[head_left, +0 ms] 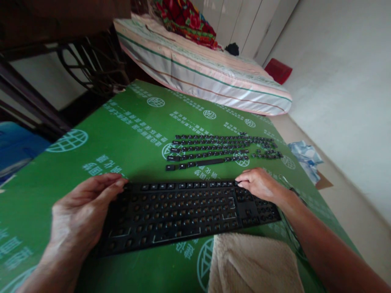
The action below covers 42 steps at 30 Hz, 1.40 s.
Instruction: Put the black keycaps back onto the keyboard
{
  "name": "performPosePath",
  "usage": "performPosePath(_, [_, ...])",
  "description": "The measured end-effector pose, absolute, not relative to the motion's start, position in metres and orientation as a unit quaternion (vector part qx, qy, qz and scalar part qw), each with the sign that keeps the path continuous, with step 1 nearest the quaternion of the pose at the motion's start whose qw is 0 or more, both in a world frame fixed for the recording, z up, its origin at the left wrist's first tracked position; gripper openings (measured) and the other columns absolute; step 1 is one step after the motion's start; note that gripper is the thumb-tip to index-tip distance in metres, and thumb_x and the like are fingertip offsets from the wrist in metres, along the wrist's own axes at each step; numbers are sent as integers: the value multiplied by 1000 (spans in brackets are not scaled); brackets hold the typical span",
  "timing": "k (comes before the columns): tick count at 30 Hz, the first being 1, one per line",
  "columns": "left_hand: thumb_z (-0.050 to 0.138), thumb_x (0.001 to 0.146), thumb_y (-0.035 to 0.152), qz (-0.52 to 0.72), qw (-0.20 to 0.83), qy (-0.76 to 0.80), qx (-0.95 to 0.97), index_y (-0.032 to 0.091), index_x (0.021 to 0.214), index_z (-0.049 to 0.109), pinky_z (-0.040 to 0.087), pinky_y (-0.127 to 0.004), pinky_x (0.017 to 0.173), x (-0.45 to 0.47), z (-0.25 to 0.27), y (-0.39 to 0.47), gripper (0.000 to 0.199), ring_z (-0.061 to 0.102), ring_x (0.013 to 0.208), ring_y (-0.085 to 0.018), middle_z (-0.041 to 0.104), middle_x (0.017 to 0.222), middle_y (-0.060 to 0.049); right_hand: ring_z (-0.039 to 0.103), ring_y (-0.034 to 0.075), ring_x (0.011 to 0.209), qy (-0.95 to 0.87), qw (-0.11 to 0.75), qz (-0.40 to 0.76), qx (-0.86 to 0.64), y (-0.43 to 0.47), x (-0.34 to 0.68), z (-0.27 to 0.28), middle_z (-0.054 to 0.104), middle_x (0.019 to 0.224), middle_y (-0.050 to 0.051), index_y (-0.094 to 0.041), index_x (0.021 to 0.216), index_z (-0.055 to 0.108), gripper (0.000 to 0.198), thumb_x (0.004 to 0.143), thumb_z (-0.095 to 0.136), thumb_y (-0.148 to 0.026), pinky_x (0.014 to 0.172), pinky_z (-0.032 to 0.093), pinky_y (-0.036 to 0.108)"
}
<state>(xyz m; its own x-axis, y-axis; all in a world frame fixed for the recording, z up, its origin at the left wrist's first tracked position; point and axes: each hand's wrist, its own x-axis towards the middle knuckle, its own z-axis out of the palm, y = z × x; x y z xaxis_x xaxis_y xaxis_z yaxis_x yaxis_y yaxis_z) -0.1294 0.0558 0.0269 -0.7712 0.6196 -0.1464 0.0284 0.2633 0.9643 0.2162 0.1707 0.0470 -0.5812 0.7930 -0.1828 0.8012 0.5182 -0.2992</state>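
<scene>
A black computer keyboard [183,211] lies in front of me, most of its key sockets bare; only the top row of function keys [187,185] has caps on. My left hand [88,203] grips the keyboard's upper left corner between thumb and fingers. At the right end of the function row, my right hand [258,183] has its fingertips pinched together on a small black keycap, mostly hidden by the fingers. Beyond the keyboard, loose black keycaps [210,148] are laid out in several rows, with a long space bar [210,162] in the nearest row.
Under everything is a green table [116,122] with printed white text and globe marks. A beige cloth [253,264] lies at the near edge. The keyboard cable [291,232] runs under my right forearm. Behind the table is a bed with a striped mattress [214,77].
</scene>
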Motion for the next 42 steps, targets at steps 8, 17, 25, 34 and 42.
performPosePath(8, [72,49,31,579,259,744,211,23,74,72,39,-17,64,-130,22,54,26,55,68,-7,69,76,5,67,16,80,887,51,-124,442,169,213,50,73,86,2,-24,82,73,17,82,58,-18,72,44,22])
performPosePath(17, [74,51,30,568,242,754,224,22,76,72,41,-18,60,-129,24,54,26,56,68,-9,70,76,3,63,16,68,900,103,-47,420,167,207,54,70,75,3,-23,71,68,17,81,56,-15,59,36,25])
performPosePath(25, [72,51,29,562,253,755,224,22,72,71,41,-18,59,-129,27,54,23,54,67,-9,69,76,3,56,12,59,895,86,-59,434,165,206,54,65,66,1,-21,61,65,20,78,57,-13,56,31,23])
performPosePath(34, [72,50,31,563,246,755,231,21,74,71,42,-19,63,-126,31,54,26,56,72,-11,69,78,2,54,11,61,897,61,-98,427,167,209,51,63,64,0,-20,61,65,22,80,56,-16,58,33,22])
performPosePath(42, [72,47,31,569,254,751,220,22,72,70,41,-19,58,-125,32,55,27,55,67,-10,68,74,2,54,13,67,910,4,-59,410,160,218,38,62,66,0,-21,68,67,23,86,53,-19,63,35,23])
